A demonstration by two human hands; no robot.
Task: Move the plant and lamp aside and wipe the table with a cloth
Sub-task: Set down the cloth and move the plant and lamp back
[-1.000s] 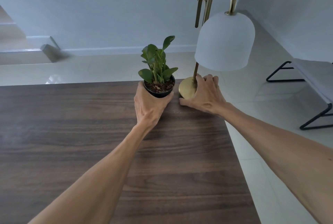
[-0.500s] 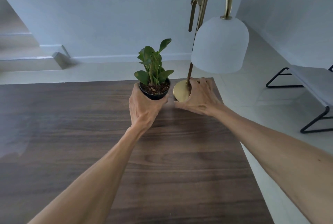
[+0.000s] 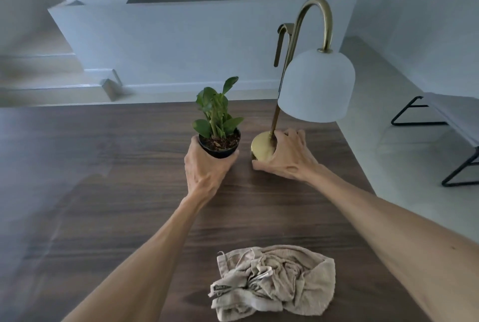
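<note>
A small green plant [image 3: 216, 117] in a black pot sits in my left hand [image 3: 204, 166], whose fingers curl round the pot above the dark wooden table [image 3: 90, 192]. To its right stands a brass lamp [image 3: 315, 85] with a white dome shade and a curved neck. My right hand [image 3: 287, 158] grips its round brass base near the table's right edge. A crumpled beige cloth [image 3: 274, 284] lies on the table near me, between my forearms.
The table's right edge runs diagonally past the lamp, with pale tiled floor beyond it. A bench with black metal legs [image 3: 456, 166] stands at the right. White walls and steps lie beyond the far edge.
Both hands have drawn the plant and the lamp back from the far edge toward me. My view has tilted down, so the cloth now shows.
</note>
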